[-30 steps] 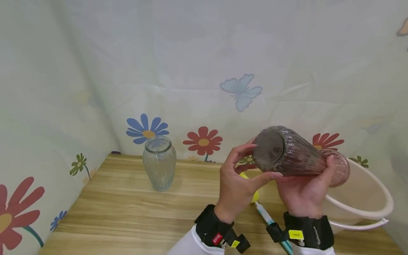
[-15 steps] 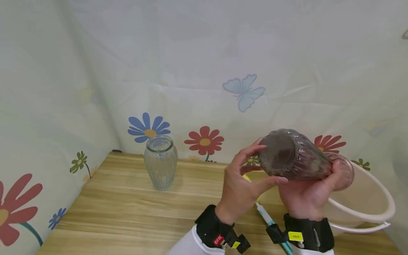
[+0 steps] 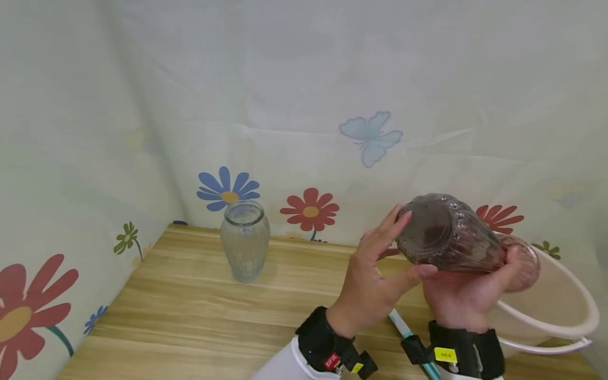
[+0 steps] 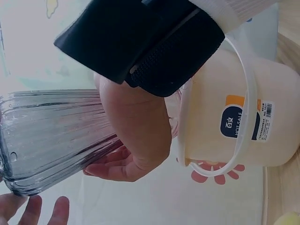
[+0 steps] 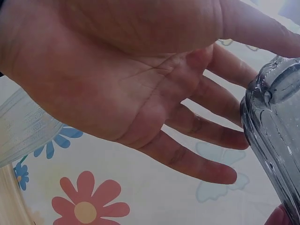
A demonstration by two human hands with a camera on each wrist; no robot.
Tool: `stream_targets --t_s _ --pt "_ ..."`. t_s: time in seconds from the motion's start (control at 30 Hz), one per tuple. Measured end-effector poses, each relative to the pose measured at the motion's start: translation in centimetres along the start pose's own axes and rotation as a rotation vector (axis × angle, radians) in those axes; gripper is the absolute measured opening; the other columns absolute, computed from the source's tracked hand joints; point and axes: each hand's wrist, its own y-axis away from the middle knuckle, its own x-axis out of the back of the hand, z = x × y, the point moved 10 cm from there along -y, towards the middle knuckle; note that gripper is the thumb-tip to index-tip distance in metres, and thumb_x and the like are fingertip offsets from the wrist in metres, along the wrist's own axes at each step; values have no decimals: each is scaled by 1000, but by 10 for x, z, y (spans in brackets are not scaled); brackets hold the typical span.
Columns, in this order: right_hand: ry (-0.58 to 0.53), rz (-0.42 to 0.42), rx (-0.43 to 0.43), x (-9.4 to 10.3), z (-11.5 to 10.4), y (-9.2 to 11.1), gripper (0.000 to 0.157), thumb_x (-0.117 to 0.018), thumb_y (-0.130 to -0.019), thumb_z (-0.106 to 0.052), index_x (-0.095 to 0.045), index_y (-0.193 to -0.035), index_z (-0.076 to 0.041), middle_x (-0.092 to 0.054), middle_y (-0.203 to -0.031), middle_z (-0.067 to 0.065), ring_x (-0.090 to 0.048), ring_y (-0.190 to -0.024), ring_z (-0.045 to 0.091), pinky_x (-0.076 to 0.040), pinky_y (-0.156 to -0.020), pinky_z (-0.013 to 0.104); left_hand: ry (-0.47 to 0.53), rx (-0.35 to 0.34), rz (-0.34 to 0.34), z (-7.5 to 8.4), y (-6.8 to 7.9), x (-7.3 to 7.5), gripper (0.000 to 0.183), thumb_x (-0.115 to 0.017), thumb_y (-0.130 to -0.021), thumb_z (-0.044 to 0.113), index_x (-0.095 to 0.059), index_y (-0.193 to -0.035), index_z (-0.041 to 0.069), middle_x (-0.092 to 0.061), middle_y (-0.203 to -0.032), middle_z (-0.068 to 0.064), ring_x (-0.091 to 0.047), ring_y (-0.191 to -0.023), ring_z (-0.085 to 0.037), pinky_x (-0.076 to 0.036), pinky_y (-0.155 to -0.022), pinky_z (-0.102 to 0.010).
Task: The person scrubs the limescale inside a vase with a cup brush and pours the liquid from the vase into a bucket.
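A purple-grey ribbed glass vase (image 3: 446, 232) is held tilted in the air in the head view, its base toward me and its flared mouth to the right above the bucket's rim. My right hand (image 3: 465, 301) grips the narrow neck from below, the thumb bent over it. At the base, my left hand (image 3: 370, 279) holds the vase between thumb and fingers, one fingertip lying on the flat bottom. The right wrist view shows the left palm (image 5: 140, 89) and the vase's edge (image 5: 276, 126). In the left wrist view, the right hand (image 4: 136, 126) wraps the neck.
A clear glass vase (image 3: 245, 243) stands upright on the wooden table (image 3: 190, 311) at left. Beneath the held vase at right is a cream bucket (image 3: 570, 295) with a white handle. A teal-and-white stick (image 3: 401, 324) lies between the wrists. Flowered cloth (image 3: 285, 79) hangs behind.
Both hands and the vase have shifted slightly right in the head view, and the whole scene has slid right too. The yellow head of the stick is now mostly hidden behind the left hand.
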Motion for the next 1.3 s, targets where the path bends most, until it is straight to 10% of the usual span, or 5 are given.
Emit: stream_targets --t_s 1.0,1.3 --pt "-1 58 8 5 -2 1 69 -49 -94 -60 -45 -149 -19 -50 -153 7 -46 -142 28 -35 -121 50 -57 25 -31 -2 1 -3 80 -71 -99 16 -28 -164 34 -16 -172 15 -39 -146 -12 -51 -107 -27" --pt "30 116 47 11 -4 0 64 -51 -94 -56 -47 -147 -20 -55 -149 8 -50 -139 28 -34 -123 48 -13 93 21 -9 0 2 73 -68 -98 32 -32 -161 37 -34 -167 11 -46 -143 -10 -52 -106 -30"
